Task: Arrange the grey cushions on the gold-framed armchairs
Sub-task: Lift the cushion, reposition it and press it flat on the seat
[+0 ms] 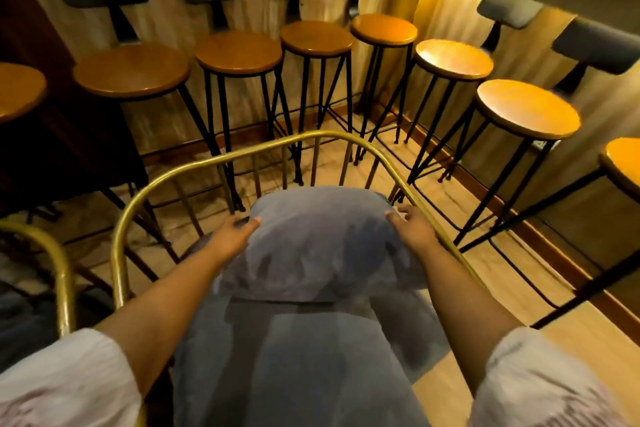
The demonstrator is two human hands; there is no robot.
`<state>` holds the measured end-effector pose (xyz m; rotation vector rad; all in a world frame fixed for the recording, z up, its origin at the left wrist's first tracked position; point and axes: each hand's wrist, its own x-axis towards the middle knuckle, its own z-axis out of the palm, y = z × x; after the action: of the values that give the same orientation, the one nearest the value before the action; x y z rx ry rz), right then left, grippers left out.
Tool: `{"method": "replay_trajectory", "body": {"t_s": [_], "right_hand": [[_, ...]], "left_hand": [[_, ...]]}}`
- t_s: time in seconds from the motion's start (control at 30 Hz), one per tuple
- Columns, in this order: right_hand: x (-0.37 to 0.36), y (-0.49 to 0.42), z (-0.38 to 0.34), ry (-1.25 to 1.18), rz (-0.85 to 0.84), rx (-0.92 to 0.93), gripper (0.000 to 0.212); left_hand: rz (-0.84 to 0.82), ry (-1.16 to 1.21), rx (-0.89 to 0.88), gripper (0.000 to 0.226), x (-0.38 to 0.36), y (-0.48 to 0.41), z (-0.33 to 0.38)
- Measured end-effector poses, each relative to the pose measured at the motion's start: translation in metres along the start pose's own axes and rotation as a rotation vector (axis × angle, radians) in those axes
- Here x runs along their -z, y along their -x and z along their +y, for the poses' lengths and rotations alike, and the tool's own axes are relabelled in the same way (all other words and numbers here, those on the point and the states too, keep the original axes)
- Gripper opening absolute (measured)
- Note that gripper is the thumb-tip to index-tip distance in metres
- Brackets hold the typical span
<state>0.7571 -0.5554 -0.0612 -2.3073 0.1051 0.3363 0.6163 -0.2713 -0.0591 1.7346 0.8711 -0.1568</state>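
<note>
Both bare arms outstretched, left hand [239, 227] and right hand [410, 222] apart, fingers [394, 215] loosely curled.

No readable text, labels, brands, numbers or signs anywhere in view. Frame slightly blurred; surfaces plain, no markings made out.

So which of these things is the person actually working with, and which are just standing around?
In use: grey cushion, gold-framed armchair, left hand, right hand.
Standing around: bar stools, second gold frame.
</note>
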Motion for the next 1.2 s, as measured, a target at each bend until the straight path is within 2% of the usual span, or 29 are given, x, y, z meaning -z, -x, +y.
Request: {"method": "replay_trajectory", "body": {"t_s": [0.03,0.17,0.23,0.3,0.33,0.37,0.43,0.5,0.53,0.6,0.63,0.7,0.77,0.83,0.87,0.93,1.03,1.1,1.2], "right_hand": [[0.002,-0.014,0.008,0.043,-0.008,-0.047,0.054],[0.012,-0.031,0.051,0.183,-0.125,-0.291,0.078],[0.017,-0.030,0.070,0.128,-0.169,-0.361,0.088],[0.021,-0.029,0.082,0.063,-0.145,-0.399,0.097],[0.023,-0.028,0.084,0.047,-0.126,-0.389,0.096],[0.025,-0.029,0.083,0.036,-0.104,-0.367,0.087],[0.033,-0.031,0.071,-0.002,-0.019,-0.318,0.054],[0.044,-0.037,0.054,-0.113,0.116,-0.271,0.042],[0.049,-0.041,0.046,-0.228,0.187,-0.255,0.040],[0.056,-0.048,0.034,-0.515,0.239,-0.229,0.045],[0.056,-0.050,0.030,-0.637,0.219,-0.196,0.048],[0.051,-0.056,0.026,-0.768,0.149,-0.085,0.049],[0.040,-0.064,0.024,-0.716,0.099,0.039,0.062],[0.025,-0.080,0.026,-0.638,0.080,0.112,0.075],[0.018,-0.090,0.027,-0.630,0.057,0.134,0.074],[0.009,-0.106,0.024,-0.618,0.022,0.142,0.070],[0.003,-0.136,0.019,-0.551,0.015,0.164,0.102],[0.001,-0.148,0.020,-0.527,0.010,0.232,0.093],[-0.005,-0.157,0.032,-0.509,-0.033,0.268,0.084]], "left_hand": [[0.024,-0.026,0.017,0.078,-0.003,-0.011,-0.007],[0.105,-0.079,0.202,0.069,-0.010,-0.040,-0.045],[0.107,0.012,0.312,0.072,-0.013,-0.041,-0.056],[0.090,0.034,0.381,0.076,-0.012,-0.039,-0.058],[0.066,0.040,0.410,0.077,-0.013,-0.038,-0.054],[0.044,0.050,0.424,0.078,-0.011,-0.035,-0.049],[0.059,0.082,0.381,0.074,-0.008,-0.036,-0.035],[0.159,0.158,0.303,0.068,-0.001,-0.042,-0.020],[0.212,0.215,0.251,0.067,0.004,-0.042,-0.009],[0.259,0.392,0.166,0.084,0.012,-0.044,0.009],[0.264,0.486,0.134,0.094,0.016,-0.050,0.014],[0.223,0.598,0.018,0.094,0.017,-0.057,0.025],[0.181,0.612,-0.080,0.087,0.008,-0.065,0.036],[0.206,0.597,-0.156,0.068,-0.005,-0.079,0.047],[0.241,0.554,-0.193,0.064,-0.011,-0.089,0.051],[0.315,0.500,-0.229,0.066,-0.019,-0.109,0.057],[0.413,0.383,-0.221,0.068,-0.025,-0.134,0.059],[0.451,0.330,-0.232,0.072,-0.032,-0.146,0.055],[0.431,0.295,-0.108,0.070,-0.041,-0.164,0.038]]}}
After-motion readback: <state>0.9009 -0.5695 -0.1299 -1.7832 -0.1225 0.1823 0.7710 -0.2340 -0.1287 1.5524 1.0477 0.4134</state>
